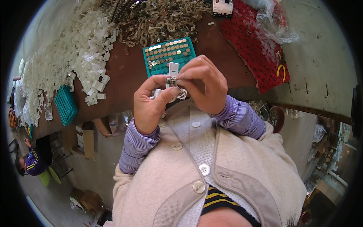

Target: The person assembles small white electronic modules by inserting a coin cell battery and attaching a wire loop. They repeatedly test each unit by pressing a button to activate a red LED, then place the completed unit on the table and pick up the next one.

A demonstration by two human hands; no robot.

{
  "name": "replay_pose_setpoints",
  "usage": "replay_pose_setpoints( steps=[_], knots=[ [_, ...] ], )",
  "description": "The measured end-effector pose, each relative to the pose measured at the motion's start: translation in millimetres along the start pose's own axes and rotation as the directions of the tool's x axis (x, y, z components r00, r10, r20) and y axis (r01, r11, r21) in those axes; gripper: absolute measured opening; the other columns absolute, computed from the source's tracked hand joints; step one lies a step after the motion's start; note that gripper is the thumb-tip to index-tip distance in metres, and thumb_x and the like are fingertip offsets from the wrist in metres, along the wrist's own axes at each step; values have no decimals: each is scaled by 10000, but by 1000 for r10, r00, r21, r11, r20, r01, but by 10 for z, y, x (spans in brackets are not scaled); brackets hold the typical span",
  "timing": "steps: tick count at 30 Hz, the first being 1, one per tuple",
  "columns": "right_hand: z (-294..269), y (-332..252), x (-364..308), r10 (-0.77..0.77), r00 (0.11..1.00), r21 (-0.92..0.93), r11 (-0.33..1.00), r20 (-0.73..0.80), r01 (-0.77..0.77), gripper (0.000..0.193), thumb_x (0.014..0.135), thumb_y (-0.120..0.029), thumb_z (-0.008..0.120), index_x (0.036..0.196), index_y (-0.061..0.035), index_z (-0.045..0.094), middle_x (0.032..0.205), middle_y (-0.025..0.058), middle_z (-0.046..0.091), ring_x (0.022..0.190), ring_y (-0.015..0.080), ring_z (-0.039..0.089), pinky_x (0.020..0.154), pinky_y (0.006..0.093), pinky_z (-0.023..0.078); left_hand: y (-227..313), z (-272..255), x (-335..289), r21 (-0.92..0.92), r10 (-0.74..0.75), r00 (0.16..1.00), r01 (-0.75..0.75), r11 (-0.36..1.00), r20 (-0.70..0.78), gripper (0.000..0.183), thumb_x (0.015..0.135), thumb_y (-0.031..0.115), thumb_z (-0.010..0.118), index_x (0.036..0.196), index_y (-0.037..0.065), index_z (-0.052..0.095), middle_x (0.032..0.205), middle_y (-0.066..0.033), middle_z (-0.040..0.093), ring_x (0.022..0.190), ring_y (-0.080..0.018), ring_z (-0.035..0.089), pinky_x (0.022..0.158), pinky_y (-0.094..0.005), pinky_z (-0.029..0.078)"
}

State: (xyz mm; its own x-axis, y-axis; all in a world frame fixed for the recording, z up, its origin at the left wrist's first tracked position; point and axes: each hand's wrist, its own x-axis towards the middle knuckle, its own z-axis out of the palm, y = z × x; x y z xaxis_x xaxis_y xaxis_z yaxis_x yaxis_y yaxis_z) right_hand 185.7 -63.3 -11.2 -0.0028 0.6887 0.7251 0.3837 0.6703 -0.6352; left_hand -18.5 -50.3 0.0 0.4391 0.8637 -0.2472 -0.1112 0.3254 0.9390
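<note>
Hands met just in front of a teal tray [148, 60] of small round metal discs, where a person's left hand [151, 102] and right hand [202, 85] pinched a small metal part [171, 81] between them, a white plastic clip [173, 68] standing up just behind it. The left hand's grip was clamped on the part with thumb pressed over it, more silvery pieces bunched below in the same hand; the right hand's fingertips [180, 78] were closed on its upper edge. The part looked light, stiff and slick, likely easy to drop, so a firm pinch on its flat sides seemed the safest hold. Left of the tray, a drift of white plastic clips [72, 56] spread over the brown surface [124, 81]; beyond the tray lay a tangle of pale chain-like loops [159, 19]. Right of the tray sat a red studded mat [257, 49] under crumpled clear plastic [272, 19]. A second teal tray [65, 104] lay well to the left, near the surface's edge.
</note>
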Motion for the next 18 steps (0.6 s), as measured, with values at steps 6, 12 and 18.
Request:
replay_pose_setpoints(
  steps=[6, 12, 18],
  knots=[
    [109, -74, -7, 147, 987, 75, 986, 66, -152, 190, 835, 59, 800, 971, -12, 688, 904, 101, 706, 838, 280, 715, 732, 369, 573, -59, -80, 2, 70, 104, 994, -103, 992, -15, 217, 963, 77, 827, 1147, 4, 738, 994, -10, 750, 863, -55, 651, 817, -238, 555],
    [86, -72, 55, 174, 968, -5, 984, 181, -176, 205, 866, 60, 766, 1057, -7, 738, 955, 86, 743, 884, 276, 749, 813, 367, 603, -94, -152, 40, 144, 226, 973, -217, 965, -47, 186, 999, 78, 788, 1153, -14, 739, 1014, -13, 757, 899, -65, 668, 832, -239, 552],
    [71, -89, 102, 255, 966, 22, 967, 32, -256, 303, 858, 44, 763, 1142, -64, 754, 1052, 129, 727, 1050, 302, 702, 874, 387, 574, -49, -158, 3, 89, 139, 990, -136, 987, -33, 212, 1031, 95, 753, 1210, -17, 734, 1020, -15, 768, 908, -48, 670, 826, -216, 541]
  ],
)
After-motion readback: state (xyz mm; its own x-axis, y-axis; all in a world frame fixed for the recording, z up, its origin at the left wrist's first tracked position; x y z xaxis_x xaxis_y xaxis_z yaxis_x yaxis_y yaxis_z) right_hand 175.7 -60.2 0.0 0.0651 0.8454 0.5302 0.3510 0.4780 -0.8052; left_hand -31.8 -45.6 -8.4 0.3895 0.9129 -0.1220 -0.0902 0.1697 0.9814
